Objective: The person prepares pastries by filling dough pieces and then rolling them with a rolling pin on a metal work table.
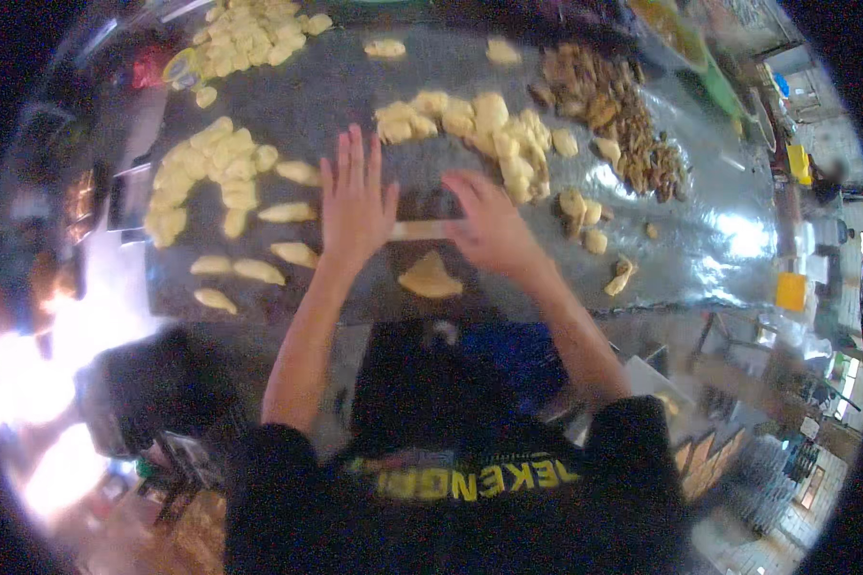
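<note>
A short pale wooden rolling pin (422, 230) lies crosswise between my two hands. My left hand (353, 196) rests over its left end, fingers stretched flat and pointing away from me. Over the right end is my right hand (494, 222), its fingers apart and slightly bent; the pin's end is hidden beneath it. A flattened, roughly triangular piece of dough (430, 276) lies on the dark worktop (355, 297), just nearer to me than the pin. Beyond my hands, a curved row of pale dough lumps (489, 115) stretches to the right.
To the left are a dough pile (201, 168) and several elongated shaped pieces (259, 271). Another dough heap (254, 38) stands at the far left. Brown chopped filling (609, 110) is spread at the far right, with a few dough lumps (585, 216) nearer. Bright light glares at lower left.
</note>
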The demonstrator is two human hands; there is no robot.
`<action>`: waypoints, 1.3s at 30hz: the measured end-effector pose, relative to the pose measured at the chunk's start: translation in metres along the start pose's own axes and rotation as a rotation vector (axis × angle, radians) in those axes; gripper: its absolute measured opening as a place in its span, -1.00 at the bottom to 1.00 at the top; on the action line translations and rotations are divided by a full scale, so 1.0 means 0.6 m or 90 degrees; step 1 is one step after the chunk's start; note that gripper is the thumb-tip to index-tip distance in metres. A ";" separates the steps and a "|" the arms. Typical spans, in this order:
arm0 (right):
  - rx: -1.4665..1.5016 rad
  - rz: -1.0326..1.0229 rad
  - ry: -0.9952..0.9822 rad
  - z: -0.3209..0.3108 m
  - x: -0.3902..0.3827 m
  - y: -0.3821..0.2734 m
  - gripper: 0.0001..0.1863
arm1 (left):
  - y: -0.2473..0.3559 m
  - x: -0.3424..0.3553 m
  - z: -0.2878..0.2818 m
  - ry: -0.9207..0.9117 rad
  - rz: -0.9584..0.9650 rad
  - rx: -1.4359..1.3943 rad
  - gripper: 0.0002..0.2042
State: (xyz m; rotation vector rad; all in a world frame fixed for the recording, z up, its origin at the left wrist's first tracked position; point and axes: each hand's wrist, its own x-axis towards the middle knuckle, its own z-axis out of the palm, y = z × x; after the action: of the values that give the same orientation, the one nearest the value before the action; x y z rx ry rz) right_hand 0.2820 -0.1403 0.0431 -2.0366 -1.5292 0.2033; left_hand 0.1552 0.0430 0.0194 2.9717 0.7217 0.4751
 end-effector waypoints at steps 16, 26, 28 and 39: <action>-0.144 0.077 0.011 0.046 -0.205 -0.098 -0.46 | 0.038 -0.201 -0.074 -0.130 0.076 -0.096 -0.46; -0.171 -0.077 -0.012 -0.012 -0.178 -0.068 -0.59 | 0.009 -0.217 -0.062 -0.035 0.201 -0.047 -0.60; -0.146 -0.042 -0.003 -0.007 -0.172 -0.060 -0.64 | 0.018 -0.196 -0.074 -0.022 0.198 -0.025 -0.59; -0.148 -0.070 0.062 0.042 -0.198 -0.068 -0.61 | 0.010 -0.241 -0.066 -0.076 0.157 -0.126 -0.59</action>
State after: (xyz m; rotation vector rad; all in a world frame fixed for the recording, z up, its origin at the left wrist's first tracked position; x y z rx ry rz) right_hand 0.1976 -0.2331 0.0187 -2.0961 -1.6620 -0.1208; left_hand 0.0236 -0.0290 0.0170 2.8812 0.2807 0.3533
